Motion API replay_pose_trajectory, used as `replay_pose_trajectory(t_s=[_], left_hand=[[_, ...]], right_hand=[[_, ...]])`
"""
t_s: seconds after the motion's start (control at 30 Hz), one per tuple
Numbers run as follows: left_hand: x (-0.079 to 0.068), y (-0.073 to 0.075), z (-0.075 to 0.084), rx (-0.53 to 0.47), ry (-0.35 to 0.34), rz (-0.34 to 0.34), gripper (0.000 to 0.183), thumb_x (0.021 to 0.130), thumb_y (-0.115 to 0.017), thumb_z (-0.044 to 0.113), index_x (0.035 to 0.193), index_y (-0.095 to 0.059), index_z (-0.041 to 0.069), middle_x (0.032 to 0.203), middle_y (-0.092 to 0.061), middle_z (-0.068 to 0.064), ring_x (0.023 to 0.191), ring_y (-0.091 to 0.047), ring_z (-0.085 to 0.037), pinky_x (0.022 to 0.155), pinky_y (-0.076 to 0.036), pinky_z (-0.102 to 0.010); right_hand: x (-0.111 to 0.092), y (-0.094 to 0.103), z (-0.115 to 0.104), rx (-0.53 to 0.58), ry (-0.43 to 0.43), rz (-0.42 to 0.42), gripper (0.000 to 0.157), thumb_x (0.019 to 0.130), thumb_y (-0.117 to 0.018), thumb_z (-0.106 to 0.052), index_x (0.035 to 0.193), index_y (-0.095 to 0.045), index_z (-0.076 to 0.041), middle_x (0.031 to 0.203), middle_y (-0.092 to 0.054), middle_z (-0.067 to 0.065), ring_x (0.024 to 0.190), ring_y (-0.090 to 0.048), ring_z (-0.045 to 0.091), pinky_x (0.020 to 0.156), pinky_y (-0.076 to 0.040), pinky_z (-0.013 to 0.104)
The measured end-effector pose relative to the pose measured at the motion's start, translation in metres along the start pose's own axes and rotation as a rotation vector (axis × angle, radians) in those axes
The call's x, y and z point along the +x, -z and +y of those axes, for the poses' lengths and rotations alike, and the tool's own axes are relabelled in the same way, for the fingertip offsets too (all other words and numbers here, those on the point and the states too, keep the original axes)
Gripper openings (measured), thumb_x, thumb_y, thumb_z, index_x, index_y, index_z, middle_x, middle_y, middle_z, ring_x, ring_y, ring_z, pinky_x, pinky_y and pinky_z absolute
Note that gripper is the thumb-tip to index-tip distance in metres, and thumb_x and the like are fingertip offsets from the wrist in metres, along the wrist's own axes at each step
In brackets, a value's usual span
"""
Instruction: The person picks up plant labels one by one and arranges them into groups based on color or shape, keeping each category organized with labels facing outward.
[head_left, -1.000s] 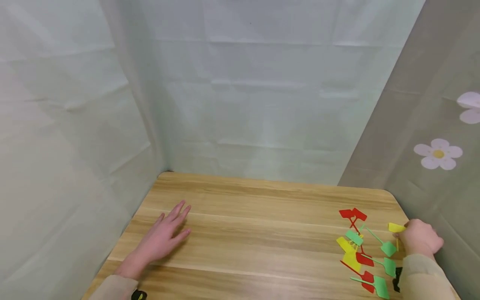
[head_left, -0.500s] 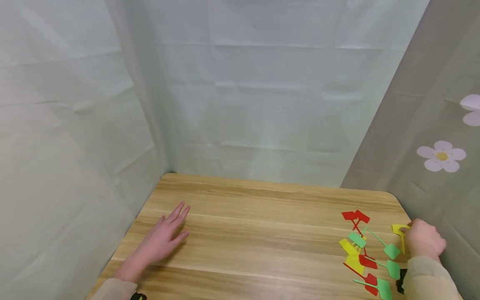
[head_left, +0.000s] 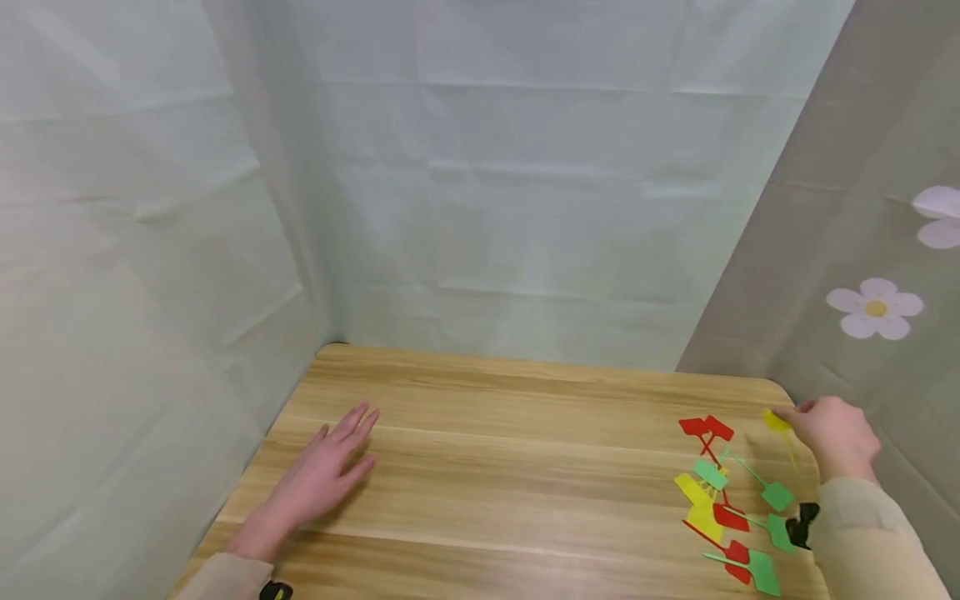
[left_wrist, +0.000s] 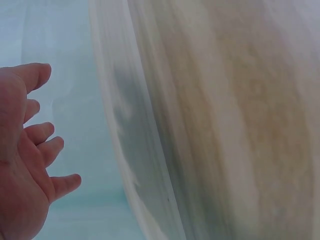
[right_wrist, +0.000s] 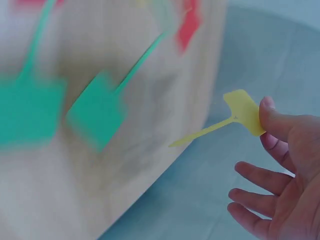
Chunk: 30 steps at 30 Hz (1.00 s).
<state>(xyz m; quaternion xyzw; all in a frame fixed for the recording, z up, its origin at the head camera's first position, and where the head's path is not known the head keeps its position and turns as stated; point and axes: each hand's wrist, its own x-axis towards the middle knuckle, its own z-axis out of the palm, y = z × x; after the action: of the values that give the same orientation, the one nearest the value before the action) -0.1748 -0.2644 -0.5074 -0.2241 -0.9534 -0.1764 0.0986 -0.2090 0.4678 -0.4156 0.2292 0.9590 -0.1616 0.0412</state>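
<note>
A yellow T-shaped plant label (right_wrist: 245, 110) is held above the wood-grain table (head_left: 525, 467), near the table's right edge, by the right hand (head_left: 836, 429). The label's broad head is pinched at one side between thumb and forefinger, while its thin pointed stem is left free, angled down toward the table's near side; the other three fingers are held apart from the label, slightly bent and spaced from one another. On the right part of the table, a loose group of similar labels is spread. Two crossed red labels (head_left: 718, 428) are laid farthest toward the table's far edge. Nearer the table's middle depth, a small green label (head_left: 709, 474) and yellow labels (head_left: 703, 523) are bunched together, partly overlapped by one another and by a red label (head_left: 731, 517). A green label (head_left: 777, 497) is set closer to the table's right edge, and another green label (head_left: 764, 573) is laid toward the table's near side, across red pieces. The left hand (head_left: 322, 479) is held palm down over the left part of the table, its fingers spread and nothing gripped; whether the table is touched by it cannot be told. Both arms are covered by pale sleeves (head_left: 862, 533). The table's far edge is backed by creased pale fabric (head_left: 487, 208), and its right side is bordered by grey-brown fabric printed with white flowers (head_left: 874, 308).
</note>
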Motion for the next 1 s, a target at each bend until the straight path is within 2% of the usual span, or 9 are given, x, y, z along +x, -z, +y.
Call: replay_pose_trajectory(t_s=[0.07, 0.17, 0.3, 0.4, 0.5, 0.6, 0.7, 0.83, 1.0], left_hand=[[0.0, 0.0, 0.001, 0.012, 0.004, 0.018, 0.067, 0.097, -0.066, 0.029, 0.154, -0.037, 0.009, 0.16, -0.03, -0.012, 0.141, -0.038, -0.035, 0.109, -0.026, -0.068], [0.001, -0.001, 0.004, 0.024, 0.016, 0.027, 0.065, 0.096, -0.067, 0.027, 0.151, -0.041, 0.004, 0.157, -0.035, -0.014, 0.142, -0.037, -0.036, 0.11, -0.026, -0.066], [0.005, -0.003, 0.012, 0.03, 0.035, 0.012, 0.063, 0.097, -0.066, 0.027, 0.148, -0.043, -0.002, 0.155, -0.037, -0.015, 0.142, -0.037, -0.035, 0.113, -0.026, -0.061], [0.009, -0.005, 0.019, 0.021, 0.038, 0.007, 0.063, 0.098, -0.064, 0.029, 0.148, -0.042, -0.003, 0.156, -0.035, -0.014, 0.143, -0.036, -0.034, 0.114, -0.026, -0.059], [0.013, -0.008, 0.024, -0.003, 0.038, 0.016, 0.063, 0.099, -0.063, 0.03, 0.148, -0.042, -0.002, 0.156, -0.035, -0.013, 0.144, -0.035, -0.033, 0.114, -0.026, -0.057], [0.014, -0.009, 0.026, -0.019, 0.051, 0.029, 0.062, 0.099, -0.063, 0.03, 0.148, -0.042, -0.002, 0.156, -0.035, -0.013, 0.144, -0.033, -0.031, 0.116, -0.025, -0.055], [0.016, -0.011, 0.028, -0.023, 0.065, 0.03, 0.062, 0.099, -0.063, 0.029, 0.148, -0.042, -0.003, 0.156, -0.035, -0.014, 0.145, -0.033, -0.03, 0.117, -0.025, -0.052], [0.02, -0.012, 0.032, -0.019, 0.067, 0.018, 0.062, 0.099, -0.062, 0.03, 0.148, -0.041, -0.002, 0.156, -0.035, -0.014, 0.145, -0.033, -0.03, 0.117, -0.025, -0.05], [0.029, -0.016, 0.04, -0.018, 0.054, 0.015, 0.061, 0.099, -0.062, 0.032, 0.147, -0.043, -0.001, 0.155, -0.036, -0.013, 0.143, -0.035, -0.031, 0.116, -0.028, -0.049]], right_hand=[[0.001, -0.003, -0.029, 0.056, 0.017, 0.031, 0.072, 0.085, -0.064, -0.067, 0.115, -0.07, -0.002, 0.117, -0.061, 0.032, 0.093, -0.058, 0.048, 0.059, -0.046, 0.048], [0.002, -0.02, -0.081, 0.147, 0.117, 0.02, 0.069, 0.087, -0.064, -0.064, 0.117, -0.072, -0.002, 0.126, -0.06, 0.03, 0.101, -0.058, 0.048, 0.067, -0.05, 0.049], [-0.001, -0.06, -0.159, 0.341, 0.26, -0.114, 0.062, 0.092, -0.065, -0.053, 0.122, -0.069, 0.001, 0.132, -0.058, 0.028, 0.118, -0.053, 0.046, 0.09, -0.049, 0.054], [-0.009, -0.093, -0.213, 0.498, 0.299, -0.241, 0.058, 0.093, -0.065, -0.047, 0.127, -0.066, 0.0, 0.138, -0.054, 0.025, 0.127, -0.048, 0.044, 0.102, -0.042, 0.056], [-0.023, -0.122, -0.261, 0.616, 0.329, -0.324, 0.054, 0.095, -0.065, -0.044, 0.127, -0.065, -0.001, 0.139, -0.053, 0.022, 0.131, -0.046, 0.041, 0.106, -0.039, 0.057], [-0.041, -0.147, -0.303, 0.688, 0.362, -0.348, 0.05, 0.095, -0.065, -0.043, 0.123, -0.067, -0.002, 0.134, -0.058, 0.019, 0.126, -0.051, 0.037, 0.102, -0.043, 0.054], [-0.058, -0.171, -0.338, 0.718, 0.393, -0.354, 0.044, 0.094, -0.066, -0.043, 0.116, -0.071, -0.005, 0.123, -0.064, 0.013, 0.114, -0.057, 0.031, 0.092, -0.048, 0.045], [-0.076, -0.197, -0.376, 0.659, 0.466, -0.337, 0.037, 0.093, -0.068, -0.043, 0.106, -0.076, -0.009, 0.108, -0.069, 0.005, 0.095, -0.059, 0.022, 0.078, -0.049, 0.034], [-0.089, -0.218, -0.408, 0.589, 0.536, -0.284, 0.03, 0.093, -0.07, -0.038, 0.097, -0.078, -0.009, 0.098, -0.072, 0.003, 0.085, -0.061, 0.017, 0.071, -0.051, 0.032]])
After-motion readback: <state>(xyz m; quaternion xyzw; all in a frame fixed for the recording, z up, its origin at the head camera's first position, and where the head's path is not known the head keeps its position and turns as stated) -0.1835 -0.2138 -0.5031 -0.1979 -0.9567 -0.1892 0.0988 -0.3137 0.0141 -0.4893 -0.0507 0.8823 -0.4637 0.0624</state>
